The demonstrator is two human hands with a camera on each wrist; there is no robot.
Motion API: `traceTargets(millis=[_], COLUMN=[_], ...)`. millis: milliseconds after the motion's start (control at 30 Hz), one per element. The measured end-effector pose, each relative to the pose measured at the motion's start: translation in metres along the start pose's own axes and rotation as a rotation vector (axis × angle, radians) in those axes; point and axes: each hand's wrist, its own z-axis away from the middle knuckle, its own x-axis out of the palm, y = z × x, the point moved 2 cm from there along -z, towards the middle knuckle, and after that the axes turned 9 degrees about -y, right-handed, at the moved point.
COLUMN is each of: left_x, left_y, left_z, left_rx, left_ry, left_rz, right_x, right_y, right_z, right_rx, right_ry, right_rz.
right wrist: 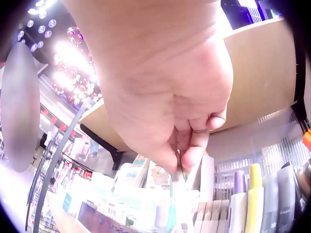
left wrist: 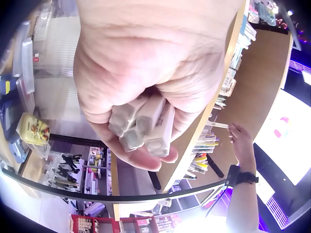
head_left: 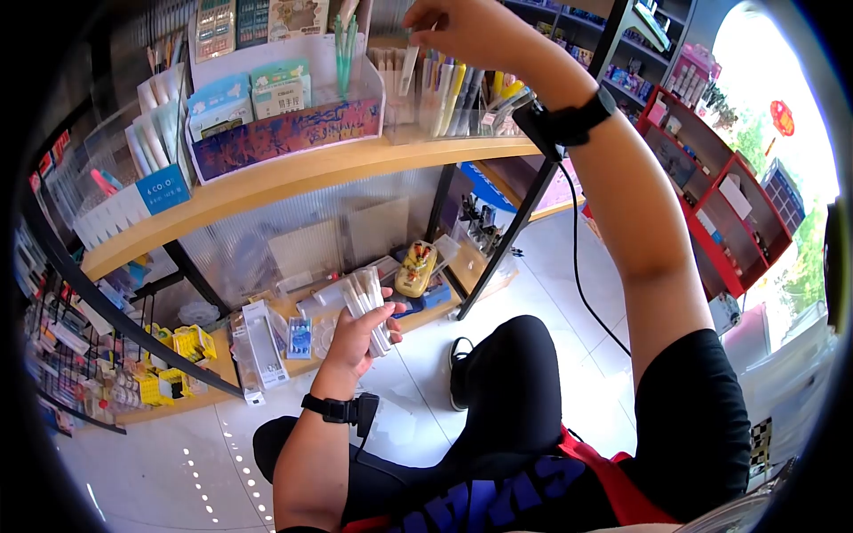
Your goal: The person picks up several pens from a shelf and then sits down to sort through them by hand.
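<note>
Low in front of the lower shelf, my left hand (head_left: pixel 357 342) grips a bundle of several slim white pens (head_left: pixel 362 293). Their greyish, angular ends (left wrist: pixel 141 131) poke out of the curled fingers in the left wrist view. My right hand (head_left: pixel 480 34) is raised above the upper shelf and pinches one white pen (head_left: pixel 408 71) between thumb and fingertips. This pen points down into a clear pen holder (head_left: pixel 418 133), close beside a row of pale sticks. Yellow, purple and dark pens (right wrist: pixel 255 194) stand in the holder to its right.
On the upper wooden shelf (head_left: pixel 293 186), a display box (head_left: pixel 289 133) holds boxed goods and green pens. A yellow pencil case (head_left: pixel 416 269) and clear boxes lie on the lower shelf. A black post (head_left: pixel 498 253) and a hanging cable (head_left: pixel 582 266) are on the right.
</note>
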Motion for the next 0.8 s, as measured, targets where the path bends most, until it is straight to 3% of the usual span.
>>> traceTargets(millis=[67, 167, 233, 467, 533, 633, 800], left_x=[-0.001, -0.001, -0.003, -0.006, -0.005, -0.004, -0.004], left_y=[0.000, 0.001, 0.001, 0.000, 0.000, 0.002, 0.000], left_z=[-0.001, 0.000, -0.001, -0.001, -0.001, -0.001, -0.001], left_rx=[-0.006, 0.000, -0.006, -0.025, -0.027, -0.032, -0.043], left_ry=[-0.001, -0.017, -0.025, -0.043, -0.043, -0.043, -0.047], left_rz=[0.004, -0.022, -0.022, -0.038, -0.040, -0.049, -0.050], right_x=[0.010, 0.025, 0.037, 0.048, 0.043, 0.044, 0.050], right_y=[-0.002, -0.007, 0.000, 0.014, 0.009, 0.031, 0.039], right_z=[-0.011, -0.020, -0.031, -0.056, -0.054, -0.072, -0.076], right_rx=[-0.076, 0.029, 0.001, -0.066, 0.110, -0.022, 0.006], right_ry=[0.004, -0.132, -0.132, -0.234, -0.255, -0.340, -0.304], right_rz=[0.070, 0.065, 0.296, 0.245, 0.142, 0.171, 0.148])
